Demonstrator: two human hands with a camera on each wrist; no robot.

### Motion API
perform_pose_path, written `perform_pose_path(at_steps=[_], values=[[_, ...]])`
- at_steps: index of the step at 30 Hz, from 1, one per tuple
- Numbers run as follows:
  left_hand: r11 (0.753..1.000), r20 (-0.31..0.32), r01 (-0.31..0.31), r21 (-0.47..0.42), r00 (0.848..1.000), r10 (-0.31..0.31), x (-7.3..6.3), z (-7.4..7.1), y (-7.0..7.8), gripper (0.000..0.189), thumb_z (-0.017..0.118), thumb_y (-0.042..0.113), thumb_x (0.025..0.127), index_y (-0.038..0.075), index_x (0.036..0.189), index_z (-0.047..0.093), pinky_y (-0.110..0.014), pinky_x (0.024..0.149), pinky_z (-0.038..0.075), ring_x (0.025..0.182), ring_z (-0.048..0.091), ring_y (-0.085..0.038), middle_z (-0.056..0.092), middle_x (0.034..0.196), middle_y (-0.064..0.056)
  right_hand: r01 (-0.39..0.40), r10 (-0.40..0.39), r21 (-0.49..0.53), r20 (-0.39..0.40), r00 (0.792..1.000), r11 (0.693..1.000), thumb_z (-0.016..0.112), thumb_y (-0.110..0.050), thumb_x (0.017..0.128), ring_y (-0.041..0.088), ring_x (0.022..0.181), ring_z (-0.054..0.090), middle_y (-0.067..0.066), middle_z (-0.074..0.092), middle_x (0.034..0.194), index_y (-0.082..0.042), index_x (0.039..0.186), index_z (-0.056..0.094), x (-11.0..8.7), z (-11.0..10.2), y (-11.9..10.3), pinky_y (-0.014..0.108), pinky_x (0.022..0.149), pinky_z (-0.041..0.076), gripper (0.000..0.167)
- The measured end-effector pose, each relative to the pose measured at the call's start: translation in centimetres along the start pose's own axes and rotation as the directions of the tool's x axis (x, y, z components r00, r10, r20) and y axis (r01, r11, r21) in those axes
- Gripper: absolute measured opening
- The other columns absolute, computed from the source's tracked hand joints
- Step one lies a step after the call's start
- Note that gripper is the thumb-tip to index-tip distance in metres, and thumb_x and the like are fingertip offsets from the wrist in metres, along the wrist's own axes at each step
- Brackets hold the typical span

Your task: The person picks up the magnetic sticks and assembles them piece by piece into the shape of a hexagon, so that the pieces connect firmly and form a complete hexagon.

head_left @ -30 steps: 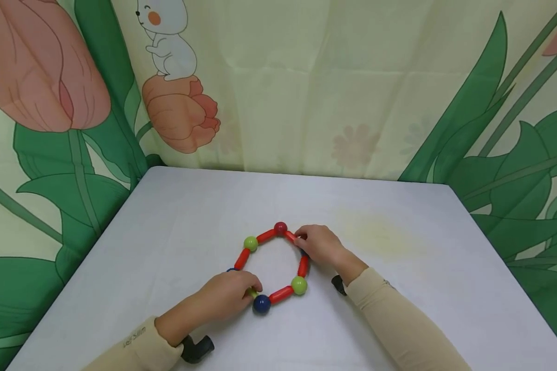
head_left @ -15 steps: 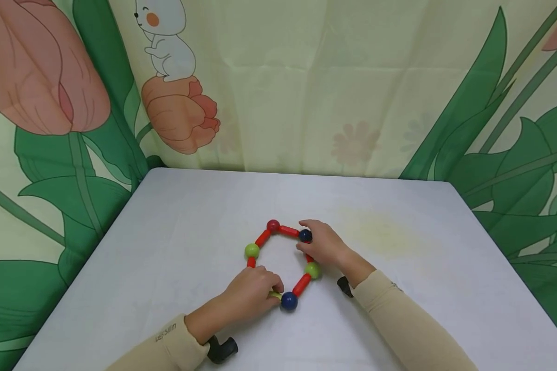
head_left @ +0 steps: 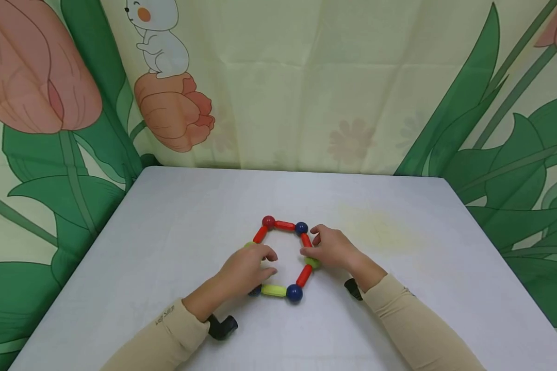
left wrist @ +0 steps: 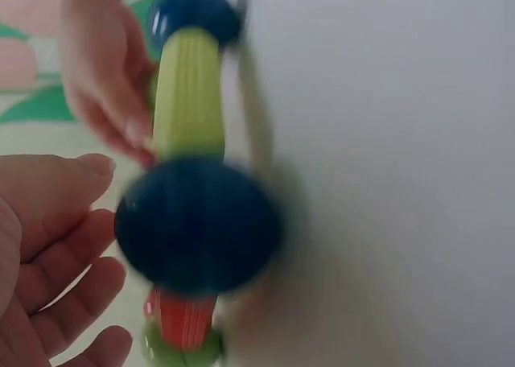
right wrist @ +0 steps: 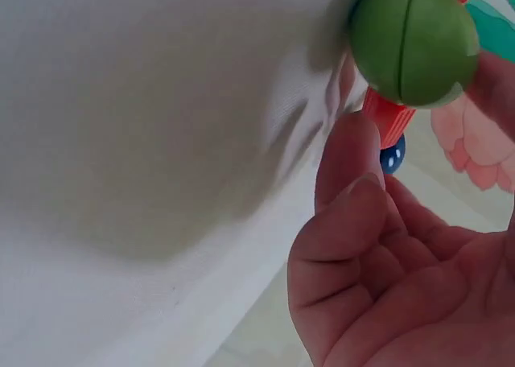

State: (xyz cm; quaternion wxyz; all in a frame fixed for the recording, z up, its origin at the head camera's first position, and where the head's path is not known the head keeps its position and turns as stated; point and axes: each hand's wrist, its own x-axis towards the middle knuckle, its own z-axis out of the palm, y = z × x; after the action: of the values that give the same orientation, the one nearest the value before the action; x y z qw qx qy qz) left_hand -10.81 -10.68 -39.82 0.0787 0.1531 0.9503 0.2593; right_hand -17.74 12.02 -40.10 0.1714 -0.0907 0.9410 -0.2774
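Note:
A closed ring of balls and short rods lies on the table: a red ball [head_left: 268, 222] at the far end, a dark blue ball [head_left: 301, 228] beside it, and another blue ball [head_left: 294, 293] at the near side. Red rods join most of the balls; one yellow-green rod [head_left: 274, 291] forms the near edge. My left hand [head_left: 241, 270] hovers over the ring's left side, fingers and thumb apart, partly covering a green ball and a blue ball [left wrist: 199, 226]. At the right side, my right hand [head_left: 334, 249] has its thumb at a green ball [right wrist: 414, 43], fingers loosely bent.
The table [head_left: 204, 201] has a white cover with a faint yellowish stain [head_left: 380, 229] at the right. Behind it hangs a curtain [head_left: 278, 103] printed with tulips and a white animal. Black wrist-camera mounts [head_left: 223, 327] stick out below the sleeves.
The ring has turned counterclockwise. My left hand has let go of the yellow-green rod and moved away from the near edge. My right hand has shifted from a blue ball to the green ball.

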Motion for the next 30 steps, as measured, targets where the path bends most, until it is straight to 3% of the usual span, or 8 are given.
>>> perform_pose_path(at_steps=[6,12,17,24,30], values=[[0.996,-0.075,0.078,-0.053,0.994,-0.082,1.7,-1.6,-2.8,0.031,0.079,0.016,0.088,0.011,0.117,0.07,-0.036,0.088,0.055,0.107,0.054,-0.022,0.064,0.115,-0.005,-0.008,0.007,0.012,0.08,0.997,1.0,0.082,-0.03,0.084,0.019,0.08,0.058,0.005,0.06,0.097,-0.005,0.14,0.049,-0.1,0.3,-0.1,0.03,0.069,0.051,0.07],[0.987,-0.063,0.124,-0.103,0.989,-0.13,2.5,-1.8,-4.6,0.028,0.078,0.013,0.087,0.011,0.114,0.068,-0.037,0.087,0.055,0.107,0.059,-0.024,0.065,0.111,-0.004,0.021,-0.021,-0.007,0.062,0.998,1.0,0.081,-0.025,0.085,0.019,0.081,0.057,0.006,0.06,0.097,-0.003,0.141,0.051,-0.1,0.4,-0.3,0.029,0.069,0.051,0.067],[0.981,-0.05,0.113,-0.16,0.991,-0.123,2.6,-1.7,-5.0,0.027,0.078,0.012,0.087,0.009,0.112,0.067,-0.032,0.079,0.056,0.1,0.062,-0.022,0.065,0.106,-0.002,0.046,-0.045,-0.041,0.016,0.999,0.998,0.077,-0.025,0.089,0.02,0.085,0.057,0.007,0.063,0.104,-0.002,0.14,0.054,-0.2,0.3,-0.3,0.03,0.072,0.052,0.06],[0.986,-0.052,0.069,-0.151,0.996,-0.078,3.1,-1.5,-4.9,0.028,0.078,0.012,0.087,0.011,0.113,0.066,-0.034,0.083,0.056,0.105,0.061,-0.024,0.064,0.112,-0.004,0.034,-0.033,-0.082,0.005,0.999,0.996,0.075,-0.028,0.09,0.021,0.088,0.058,0.009,0.064,0.11,-0.007,0.143,0.051,-0.4,0.2,-0.4,0.034,0.077,0.053,0.062],[0.986,-0.001,0.065,-0.154,0.998,-0.066,3.5,-1.2,-4.6,0.024,0.075,0.011,0.09,0.011,0.113,0.067,-0.031,0.081,0.055,0.097,0.056,-0.021,0.063,0.104,-0.001,0.081,-0.08,-0.109,0.008,0.997,0.991,0.075,-0.027,0.09,0.023,0.094,0.058,0.009,0.064,0.111,-0.013,0.143,0.055,-0.4,0.1,-0.4,0.037,0.08,0.053,0.058]])
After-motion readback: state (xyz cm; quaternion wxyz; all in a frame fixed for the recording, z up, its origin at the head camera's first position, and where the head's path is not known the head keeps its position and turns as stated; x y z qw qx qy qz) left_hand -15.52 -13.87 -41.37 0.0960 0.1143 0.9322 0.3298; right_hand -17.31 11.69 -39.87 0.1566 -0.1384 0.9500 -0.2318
